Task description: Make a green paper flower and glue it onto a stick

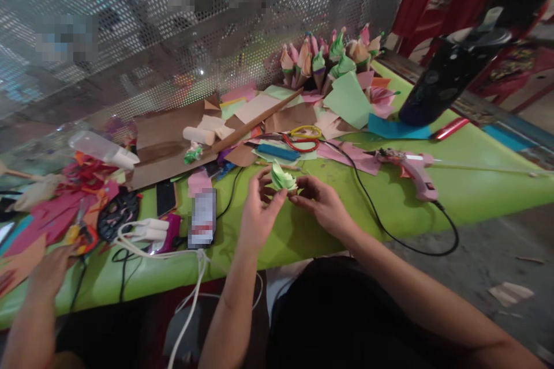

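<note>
Between my hands is a small paper ice cream cone [282,177] with a pale green swirled top; its brown lower part is mostly hidden by my fingers. My left hand [262,210] is closed on its left side, thumb against the front. From the right, the fingertips of my right hand [322,202] pinch its lower edge. Just beyond my hands lie a blue stick-like tool [277,152] and scissors [305,141] with red and yellow handles. To the right, a pink glue gun [423,176] rests on its side with a glue stick in its back.
Finished paper cones [320,63] stand at the back near a perforated metal screen [142,29]. A black tumbler [445,75] is at right. Phone [202,216], power strip with white plugs [167,230] and cables lie left. Another person's hand [49,271] is at far left.
</note>
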{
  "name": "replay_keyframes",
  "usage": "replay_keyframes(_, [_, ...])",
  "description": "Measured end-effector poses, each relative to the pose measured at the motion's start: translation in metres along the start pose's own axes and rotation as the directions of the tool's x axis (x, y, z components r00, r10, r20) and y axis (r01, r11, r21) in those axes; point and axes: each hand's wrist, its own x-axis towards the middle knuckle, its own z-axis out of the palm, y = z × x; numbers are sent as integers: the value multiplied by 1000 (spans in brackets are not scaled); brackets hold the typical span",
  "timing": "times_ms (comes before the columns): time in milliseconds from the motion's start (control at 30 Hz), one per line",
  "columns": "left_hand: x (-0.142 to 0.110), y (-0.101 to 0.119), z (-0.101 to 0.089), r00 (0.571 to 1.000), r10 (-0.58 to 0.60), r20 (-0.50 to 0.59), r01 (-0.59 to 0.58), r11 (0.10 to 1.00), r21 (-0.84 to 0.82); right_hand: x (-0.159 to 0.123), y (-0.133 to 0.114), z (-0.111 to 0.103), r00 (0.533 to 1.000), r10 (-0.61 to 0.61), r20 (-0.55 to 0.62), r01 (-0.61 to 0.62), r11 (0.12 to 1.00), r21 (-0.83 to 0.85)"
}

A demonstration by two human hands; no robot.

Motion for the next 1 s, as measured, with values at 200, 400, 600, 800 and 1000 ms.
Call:
replay_keyframes(200, [-8, 0, -3, 908, 408, -90, -348, 857, 380, 1, -2, 2, 1000, 8, 12, -9, 998, 69])
replay_keyframes(400, [-7, 11, -9, 893, 436, 112, -409, 681, 608, 0, -3, 4, 1000, 1, 14, -3, 992, 125])
replay_keyframes(600, [-2, 21, -10, 892, 404, 203, -413, 547, 728, 0, -1, 2, 1000, 0, 25, -3, 995, 103])
replay_keyframes(800, [2, 33, -11, 887, 372, 272, -435, 482, 760, 2, 0, 0, 999, -4, 49, -3, 992, 128])
replay_keyframes(1000, [8, 36, -11, 911, 328, 249, -400, 560, 725, 2, -1, -2, 998, -1, 63, -8, 991, 131])
